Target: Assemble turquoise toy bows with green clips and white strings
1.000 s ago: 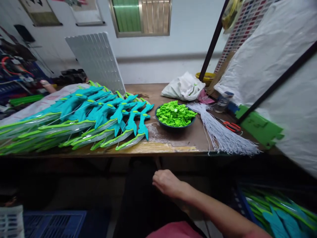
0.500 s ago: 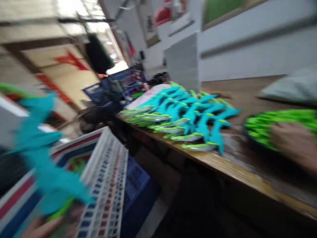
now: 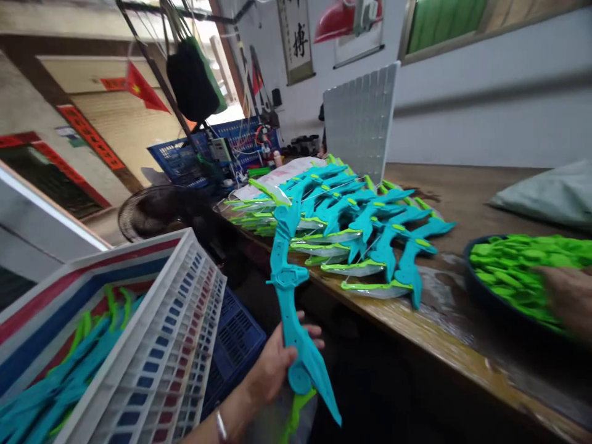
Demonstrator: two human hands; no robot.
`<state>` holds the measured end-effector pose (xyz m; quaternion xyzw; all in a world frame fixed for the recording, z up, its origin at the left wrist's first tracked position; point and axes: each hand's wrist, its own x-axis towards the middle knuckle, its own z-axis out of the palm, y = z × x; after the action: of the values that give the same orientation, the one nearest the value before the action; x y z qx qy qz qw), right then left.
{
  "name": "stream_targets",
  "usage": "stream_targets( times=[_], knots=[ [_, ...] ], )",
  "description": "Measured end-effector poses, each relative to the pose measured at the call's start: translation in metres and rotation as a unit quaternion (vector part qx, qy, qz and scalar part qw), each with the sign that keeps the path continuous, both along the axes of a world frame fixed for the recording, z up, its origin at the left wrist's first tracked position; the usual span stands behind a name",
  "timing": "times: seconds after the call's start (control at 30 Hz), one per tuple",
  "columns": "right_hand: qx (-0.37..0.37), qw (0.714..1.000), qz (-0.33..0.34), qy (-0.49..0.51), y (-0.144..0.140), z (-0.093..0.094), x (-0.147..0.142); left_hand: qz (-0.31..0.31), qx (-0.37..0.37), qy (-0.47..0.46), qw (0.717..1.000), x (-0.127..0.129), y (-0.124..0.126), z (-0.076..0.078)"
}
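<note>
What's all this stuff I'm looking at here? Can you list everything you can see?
Toy bow: one, teal with green tip, held upright in front of the table edge.
Toy bow pile: many, teal and green, fanned out on the table.
Bowl: one, dark, on the table, full of green plastic pieces.
Table: one, brown wood, at right.
White crate: one, at lower left, more teal bows inside.
Blue crate: one, on the floor under the table edge.
White grid panel: one, standing behind the pile.
Pale bag: one, far right on the table.
Left hand: grips the toy bow.
Right hand: blurred, on the green plastic pieces.
</note>
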<state>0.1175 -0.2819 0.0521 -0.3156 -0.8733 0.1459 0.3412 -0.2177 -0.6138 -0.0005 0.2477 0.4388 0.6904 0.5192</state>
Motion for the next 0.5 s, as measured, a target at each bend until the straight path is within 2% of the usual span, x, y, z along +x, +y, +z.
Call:
stream_targets(
  times=[0.1,0.17,0.27,0.33,0.43,0.5],
  knots=[
    [0.070,0.990,-0.118,0.027,-0.001,0.005,0.018,0.065,-0.017,-0.032,0.997,0.001,0.038,0.003],
    [0.059,0.986,-0.144,0.053,-0.020,0.009,0.010,0.076,-0.017,-0.029,0.997,0.004,0.057,0.003],
    [-0.113,0.986,-0.056,0.104,-0.073,0.012,-0.025,0.043,-0.010,-0.027,0.999,0.014,0.064,0.003],
    [-0.182,0.978,-0.008,0.104,-0.113,0.012,-0.054,0.005,-0.018,-0.018,1.000,0.021,0.060,0.007],
    [-0.339,0.919,0.094,0.180,-0.162,0.012,-0.091,-0.038,-0.027,0.017,0.999,0.028,0.051,0.018],
    [-0.383,0.882,0.129,0.243,-0.186,0.015,-0.106,-0.046,-0.019,0.045,0.998,0.033,0.050,0.025]
  ],
)
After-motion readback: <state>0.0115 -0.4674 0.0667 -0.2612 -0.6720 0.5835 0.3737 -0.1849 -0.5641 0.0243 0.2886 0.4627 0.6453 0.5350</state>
